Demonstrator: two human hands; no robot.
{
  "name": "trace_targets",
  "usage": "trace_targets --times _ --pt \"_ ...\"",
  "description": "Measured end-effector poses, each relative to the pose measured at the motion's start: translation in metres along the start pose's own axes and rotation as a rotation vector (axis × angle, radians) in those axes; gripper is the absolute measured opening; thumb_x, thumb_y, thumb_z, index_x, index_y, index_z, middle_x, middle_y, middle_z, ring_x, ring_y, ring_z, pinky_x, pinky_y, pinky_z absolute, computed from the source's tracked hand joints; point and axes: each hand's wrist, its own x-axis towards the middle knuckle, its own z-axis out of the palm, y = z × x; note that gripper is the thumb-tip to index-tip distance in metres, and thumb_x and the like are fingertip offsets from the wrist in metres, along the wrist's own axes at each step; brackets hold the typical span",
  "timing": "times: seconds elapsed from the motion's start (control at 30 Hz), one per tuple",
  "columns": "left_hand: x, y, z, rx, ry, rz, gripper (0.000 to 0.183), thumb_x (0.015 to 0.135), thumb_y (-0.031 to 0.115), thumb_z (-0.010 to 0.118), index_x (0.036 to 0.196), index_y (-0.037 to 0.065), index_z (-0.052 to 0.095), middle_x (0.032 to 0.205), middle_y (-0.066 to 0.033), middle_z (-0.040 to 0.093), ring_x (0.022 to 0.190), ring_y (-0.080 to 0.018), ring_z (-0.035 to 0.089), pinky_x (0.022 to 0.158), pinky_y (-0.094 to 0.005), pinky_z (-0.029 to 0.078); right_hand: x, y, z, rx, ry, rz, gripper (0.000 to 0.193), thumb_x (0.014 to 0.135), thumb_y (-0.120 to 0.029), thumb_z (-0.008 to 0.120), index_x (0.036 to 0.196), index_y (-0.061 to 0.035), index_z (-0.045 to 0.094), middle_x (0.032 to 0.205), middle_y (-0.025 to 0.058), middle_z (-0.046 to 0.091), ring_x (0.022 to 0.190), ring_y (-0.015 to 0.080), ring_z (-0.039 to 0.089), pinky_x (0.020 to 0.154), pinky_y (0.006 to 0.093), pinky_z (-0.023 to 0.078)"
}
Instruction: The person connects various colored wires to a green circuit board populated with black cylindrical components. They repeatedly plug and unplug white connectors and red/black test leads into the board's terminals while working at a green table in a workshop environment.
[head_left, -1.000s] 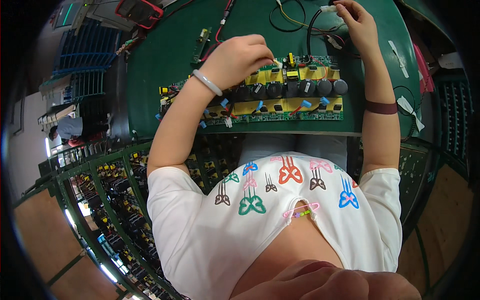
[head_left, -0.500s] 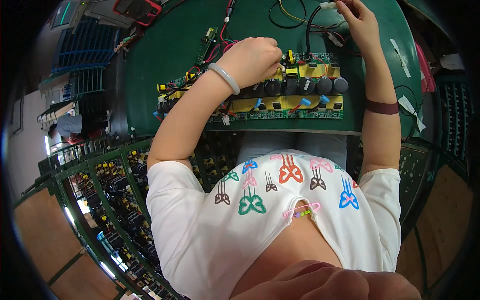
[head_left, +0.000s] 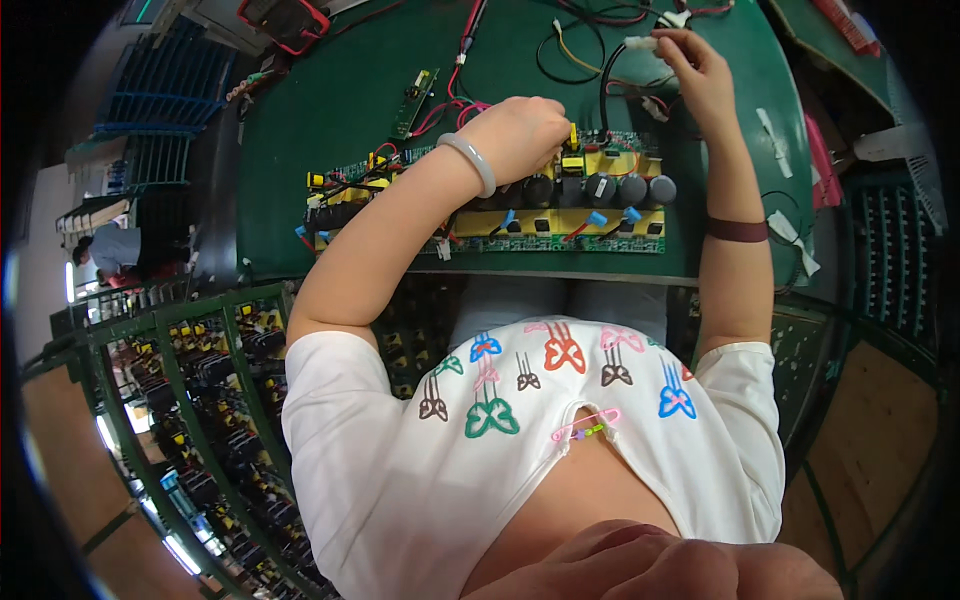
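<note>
A long green circuit board (head_left: 490, 244) with yellow parts, black capacitors and blue-capped leads lies along the near edge of the green table. My left hand (head_left: 525, 135), a pale bangle at its wrist, is curled over the board's far side near a small yellow transformer. Its fingertips are hidden, so what they grip cannot be made out. At the far right, my right hand (head_left: 703, 85) pinches a white connector (head_left: 640, 43) between thumb and fingers. From that connector a black cable (head_left: 606, 85) runs down to the board.
A small separate circuit board (head_left: 414, 103) with red wires lies beyond the long board. A red-and-black meter (head_left: 285, 22) is at the far left. Loose wires (head_left: 575, 55) and white strips (head_left: 774, 143) lie on the table (head_left: 350, 90). Racks of boards (head_left: 200, 400) stand at left.
The whole view has shifted slightly, with the table now lower and further left. Relative to the board, my left hand has moved right. My right hand still pinches the connector.
</note>
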Motion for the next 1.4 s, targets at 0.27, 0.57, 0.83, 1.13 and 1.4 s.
trace_targets --times 0.27,0.57,0.83,1.13,1.4 --pt "-0.052 0.044 -0.006 -0.075 0.605 -0.035 0.014 0.082 0.006 0.072 0.096 0.006 0.073 0.100 -0.0074 0.064 0.101 -0.0284 0.061 0.091 -0.0422 0.048 0.000 -0.022 0.000 -0.302 0.263 -0.016 0.023 0.095 -0.008 0.058 0.116 -0.0063 0.066 0.103 0.0119 0.075 0.095 0.0312 0.072 0.086 0.0369 0.053" --pt "-0.160 0.073 0.027 -0.360 0.779 -0.259 0.023 0.078 -0.008 0.070 0.098 0.003 0.073 0.101 -0.0104 0.067 0.094 -0.0290 0.063 0.082 -0.0379 0.051 0.056 -0.020 -0.015 -1.001 -0.008 0.144 0.040 0.090 -0.022 0.064 0.130 -0.0228 0.062 0.127 0.0172 0.060 0.115 0.0378 0.061 0.094 0.0481 0.052" --pt "-0.193 0.079 0.042 -0.414 0.854 -0.399 0.023 0.079 -0.009 0.067 0.097 0.003 0.073 0.097 -0.0097 0.067 0.090 -0.0279 0.064 0.081 -0.0369 0.051 0.089 -0.010 -0.025 -0.921 -0.392 0.136 0.049 0.087 -0.030 0.070 0.134 -0.0196 0.061 0.119 0.0206 0.065 0.113 0.0416 0.062 0.097 0.0464 0.051" --pt "-0.185 0.076 0.045 -0.430 0.830 -0.338 0.021 0.081 -0.011 0.067 0.097 0.002 0.071 0.098 -0.0115 0.068 0.091 -0.0270 0.067 0.080 -0.0353 0.053 0.075 0.004 -0.017 -0.892 -0.271 -0.051 0.032 0.092 -0.033 0.067 0.116 -0.0129 0.062 0.106 0.0201 0.070 0.106 0.0415 0.065 0.084 0.0502 0.053" --pt "-0.176 0.077 0.043 -0.478 0.827 -0.277 0.024 0.079 -0.010 0.066 0.098 0.003 0.072 0.099 -0.0110 0.067 0.092 -0.0290 0.066 0.081 -0.0378 0.052 0.051 -0.011 -0.056 -1.057 -0.369 0.033 0.028 0.086 -0.025 0.073 0.107 -0.0076 0.065 0.107 0.0209 0.069 0.105 0.0394 0.065 0.084 0.0503 0.053"
